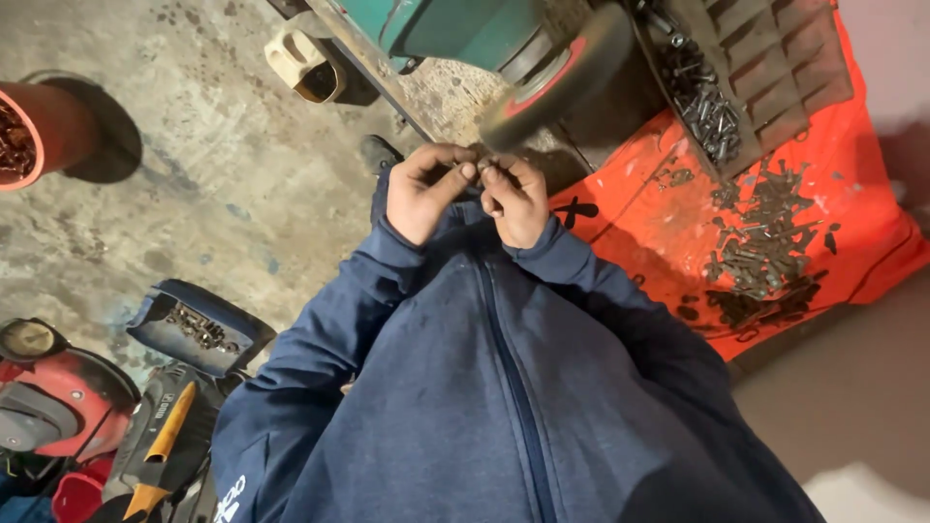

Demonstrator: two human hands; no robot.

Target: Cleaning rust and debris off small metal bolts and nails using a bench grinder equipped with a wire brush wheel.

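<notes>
Both my hands are raised close together in front of my blue zip jacket (484, 387). My left hand (426, 189) and my right hand (513, 199) pinch a small dark metal piece (481, 167) between the fingertips; it looks like a bolt or nut, too small to tell. The hands sit just below the grey-and-red wheel (557, 77) of a green machine (455, 24).
An orange sheet (639, 213) at right carries a heap of dark bolts (765, 242), with a black compartment tray (746, 68) of bolts above. A red bucket (39, 126) stands far left. A blue tray of screws (199, 324) and tools lie at lower left on concrete.
</notes>
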